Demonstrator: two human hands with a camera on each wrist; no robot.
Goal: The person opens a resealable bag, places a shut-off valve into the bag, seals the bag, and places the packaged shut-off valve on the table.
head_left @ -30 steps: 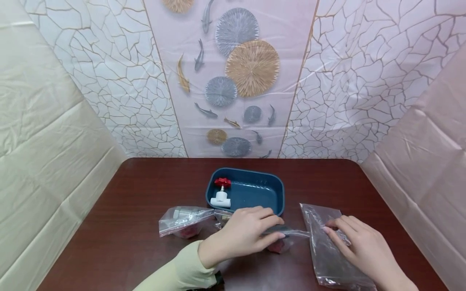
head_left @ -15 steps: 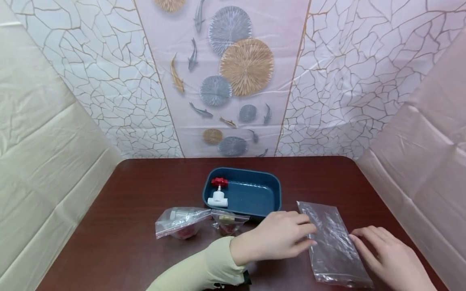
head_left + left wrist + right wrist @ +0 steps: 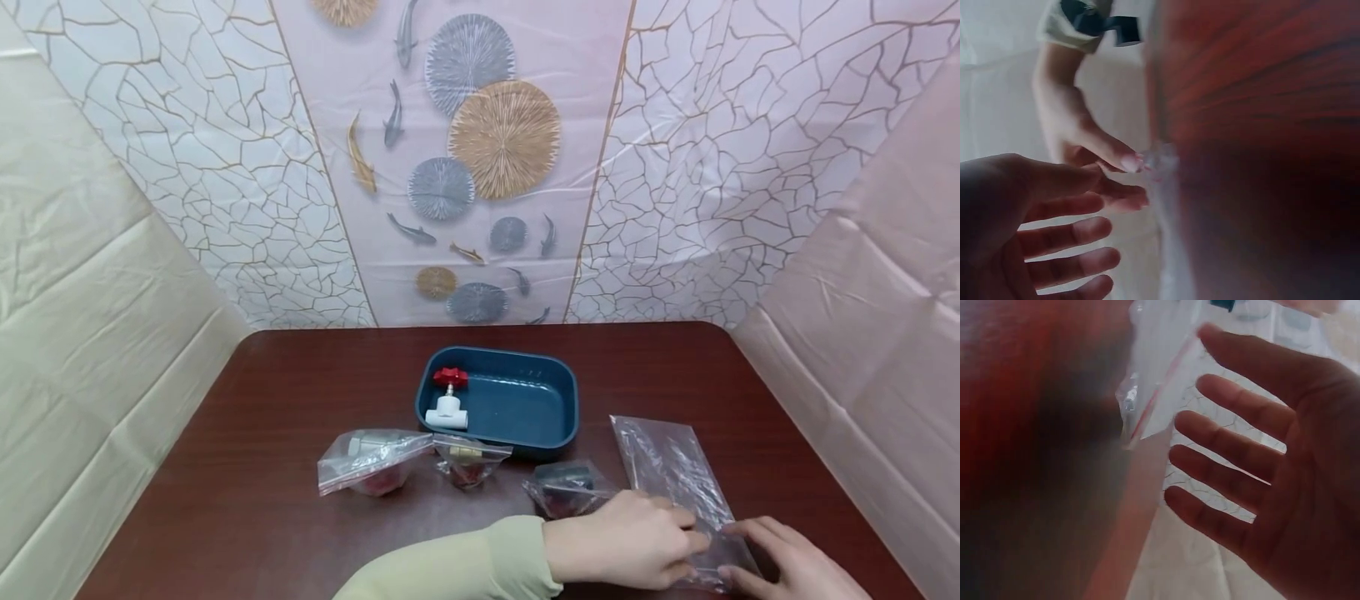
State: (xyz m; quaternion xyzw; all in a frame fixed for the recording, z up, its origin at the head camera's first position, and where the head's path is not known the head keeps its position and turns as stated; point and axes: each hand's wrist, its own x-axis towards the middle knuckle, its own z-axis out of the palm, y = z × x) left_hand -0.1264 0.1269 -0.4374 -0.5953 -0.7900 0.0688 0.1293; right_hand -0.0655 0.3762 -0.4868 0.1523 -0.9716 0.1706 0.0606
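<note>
A flat, transparent zip bag (image 3: 667, 454) lies on the right side of the table. My left hand (image 3: 630, 537) reaches across its near end, and in the left wrist view its fingers (image 3: 1072, 237) are spread and relaxed. At the bag's near right edge is my right hand (image 3: 798, 558), thumb and forefinger apart. Its thumb tip comes up to the bag's red zip line (image 3: 1160, 394) in the right wrist view; whether it touches is unclear. Left of the flat bag, a zip bag (image 3: 566, 487) contains a dark-topped item, partly covered by my left hand.
Behind the bags stands a blue tray (image 3: 525, 408) holding a white valve (image 3: 447, 408) with a red handle. Two more filled zip bags lie left: one with a white fitting and something red (image 3: 375, 458), one with a brass-coloured item (image 3: 468, 458). Fabric walls surround the table.
My left hand has moved right, from the dark-topped item's bag to the flat bag's near end. My right hand has left the flat bag's upper middle for its near right edge.
</note>
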